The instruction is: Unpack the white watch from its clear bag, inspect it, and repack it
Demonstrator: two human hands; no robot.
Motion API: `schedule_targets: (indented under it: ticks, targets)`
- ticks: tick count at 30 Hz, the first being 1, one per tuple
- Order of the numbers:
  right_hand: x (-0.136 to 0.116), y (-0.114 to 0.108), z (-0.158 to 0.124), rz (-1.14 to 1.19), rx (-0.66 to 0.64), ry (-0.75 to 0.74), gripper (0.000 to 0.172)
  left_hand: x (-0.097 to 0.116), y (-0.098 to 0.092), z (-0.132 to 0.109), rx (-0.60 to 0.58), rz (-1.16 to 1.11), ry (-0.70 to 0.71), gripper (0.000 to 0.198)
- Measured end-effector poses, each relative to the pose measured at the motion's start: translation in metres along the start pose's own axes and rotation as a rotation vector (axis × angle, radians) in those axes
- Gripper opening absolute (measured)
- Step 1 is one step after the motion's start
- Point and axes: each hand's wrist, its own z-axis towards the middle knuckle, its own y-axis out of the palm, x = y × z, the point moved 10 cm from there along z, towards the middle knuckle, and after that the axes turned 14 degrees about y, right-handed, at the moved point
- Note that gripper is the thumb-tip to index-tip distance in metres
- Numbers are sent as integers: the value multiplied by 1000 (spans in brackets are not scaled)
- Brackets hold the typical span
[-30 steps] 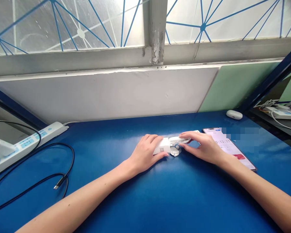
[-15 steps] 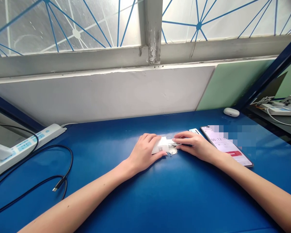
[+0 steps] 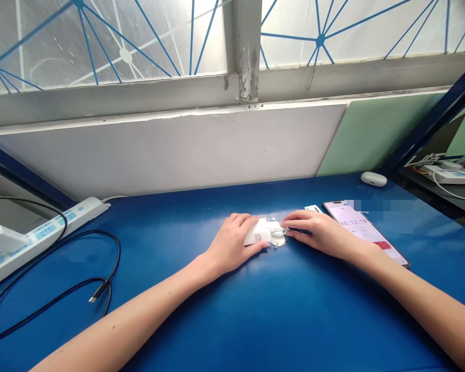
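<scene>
My left hand (image 3: 232,243) is closed around the left end of a small white box (image 3: 259,233) with a square printed code on it, its thumb along the near edge. At the box's right end is a looped white cable (image 3: 278,232). The fingertips of my right hand (image 3: 313,232) pinch the cable's right end. Partly under the cable lies a round, pale piece with a toothed edge (image 3: 279,242), mostly covered. How far the cable reaches into the box is too small to tell.
A phone with a running timer (image 3: 354,222) and a white card (image 3: 313,208) lie by my right hand. A white earbud case (image 3: 373,179) sits at the back right. On the left are a power strip (image 3: 81,211) and a black cable (image 3: 118,253) on the blue table (image 3: 232,320).
The loops of white cable between the box and my right fingers show more plainly now. The box looks tilted flatter. Both hands stay in nearly the same place, and the whole view has shifted slightly.
</scene>
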Motion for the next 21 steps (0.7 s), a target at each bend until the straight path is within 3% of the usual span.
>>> schedule_targets:
  ticks: [9,16,21]
  targets:
    - [-24,16,-4,51,-88,-79,38,0,1,0,9,-4,9,47]
    - [-9,-2,-2,-41,29,-22,27,-1,1,-1,11,-11,-1,48]
    - [-21,12,-8,6,-97,-44,36,0,1,-1,19,-43,3,47]
